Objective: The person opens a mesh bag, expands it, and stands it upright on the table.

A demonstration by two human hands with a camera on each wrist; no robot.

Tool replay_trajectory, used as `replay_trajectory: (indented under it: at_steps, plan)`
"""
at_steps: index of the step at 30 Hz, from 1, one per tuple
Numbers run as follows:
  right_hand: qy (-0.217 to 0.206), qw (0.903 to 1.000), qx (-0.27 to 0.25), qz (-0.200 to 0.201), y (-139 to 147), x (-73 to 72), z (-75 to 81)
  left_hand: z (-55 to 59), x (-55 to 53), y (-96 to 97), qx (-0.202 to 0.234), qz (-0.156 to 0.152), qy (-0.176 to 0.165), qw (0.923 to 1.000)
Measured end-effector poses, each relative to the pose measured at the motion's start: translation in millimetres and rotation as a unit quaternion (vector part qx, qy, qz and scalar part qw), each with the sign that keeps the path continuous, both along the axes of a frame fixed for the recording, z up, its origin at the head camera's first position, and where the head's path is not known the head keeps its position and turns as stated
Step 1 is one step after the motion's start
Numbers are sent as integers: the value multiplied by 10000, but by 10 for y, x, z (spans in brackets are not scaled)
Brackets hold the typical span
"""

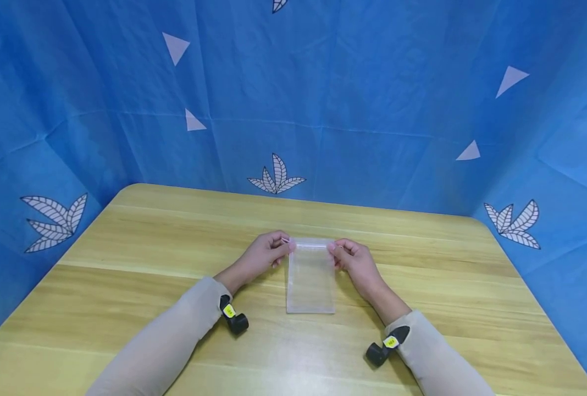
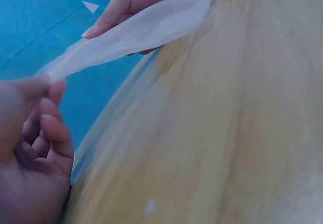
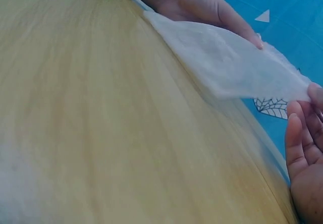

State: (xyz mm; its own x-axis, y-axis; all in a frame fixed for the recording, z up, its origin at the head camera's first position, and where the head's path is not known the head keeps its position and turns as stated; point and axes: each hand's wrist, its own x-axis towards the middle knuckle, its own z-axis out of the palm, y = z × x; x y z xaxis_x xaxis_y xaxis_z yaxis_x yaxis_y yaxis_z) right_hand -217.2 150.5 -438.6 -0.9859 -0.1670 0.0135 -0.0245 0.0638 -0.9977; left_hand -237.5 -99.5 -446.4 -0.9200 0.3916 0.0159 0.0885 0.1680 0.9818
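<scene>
A clear plastic zip bag [image 1: 311, 280] hangs flat between both hands over the middle of the table, its zip strip along the far edge. At its top left corner my left hand [image 1: 267, 250] pinches it between thumb and fingers. My right hand [image 1: 358, 262] pinches the top right corner in the same way. From the left wrist view the bag [image 2: 136, 30] looks whitish and stretches from the left fingertips across to the right hand. The right wrist view shows the bag [image 3: 217, 57] with its lower part close over the wood.
The pale wooden table [image 1: 150, 264] has rounded far corners. Behind it and at both sides hangs a blue curtain [image 1: 372, 82] with white triangles and leaf prints. Each sleeve carries a small black wrist camera [image 1: 235, 319].
</scene>
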Motion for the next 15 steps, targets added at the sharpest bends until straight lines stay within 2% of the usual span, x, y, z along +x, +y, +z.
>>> replay_trajectory:
  at_steps: [4, 9, 15]
  plan:
    - [-30, 9999, -114, -2, -1, 1, -8, 17, 17, 2, 39, -65, -138, 9999]
    - [-41, 9998, -206, 9, 6, 2, -17, 25, 32, 7, -187, -151, -108, 9997]
    - [-42, 9996, -255, -102, 7, 8, -2, 25, 37, 28, -128, 44, 3, 9999]
